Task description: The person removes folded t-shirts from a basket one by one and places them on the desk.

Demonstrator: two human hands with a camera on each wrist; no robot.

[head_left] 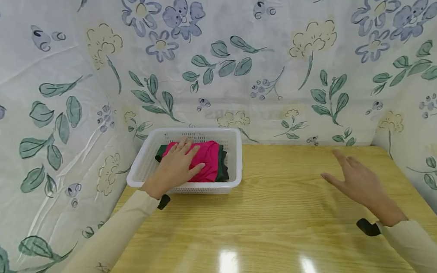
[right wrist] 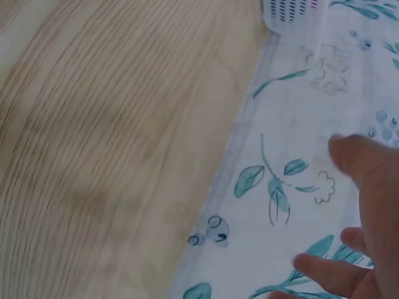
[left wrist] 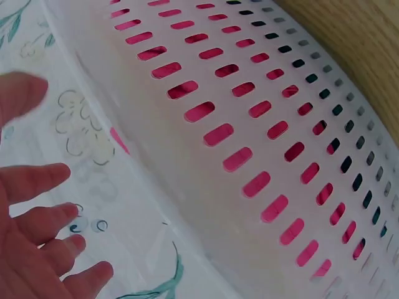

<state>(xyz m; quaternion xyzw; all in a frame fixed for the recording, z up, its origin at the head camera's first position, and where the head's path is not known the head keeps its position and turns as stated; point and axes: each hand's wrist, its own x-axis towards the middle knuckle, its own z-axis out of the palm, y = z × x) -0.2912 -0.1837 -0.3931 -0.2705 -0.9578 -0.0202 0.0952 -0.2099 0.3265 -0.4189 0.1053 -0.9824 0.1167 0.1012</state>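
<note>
A white plastic basket (head_left: 234, 161) with slotted walls stands at the back left of the table. Inside it lies a bright pink folded cloth (head_left: 209, 161) on top of dark green and black cloth (head_left: 223, 171). Over the basket, my left hand (head_left: 178, 161) is spread with straight fingers, overlapping the pink cloth in the head view. Beside the basket wall (left wrist: 181, 168), the left wrist view shows the fingers apart and holding nothing. My right hand (head_left: 359, 180) hovers over the right side of the table, fingers extended and thumb apart, also holding nothing.
The wooden table (head_left: 279, 209) has a light grain and reflects lamps near its front. Floral fabric (head_left: 259, 63) hangs behind it and along both sides, close to the basket's back and left. A dark band (head_left: 368, 227) sits at the right wrist.
</note>
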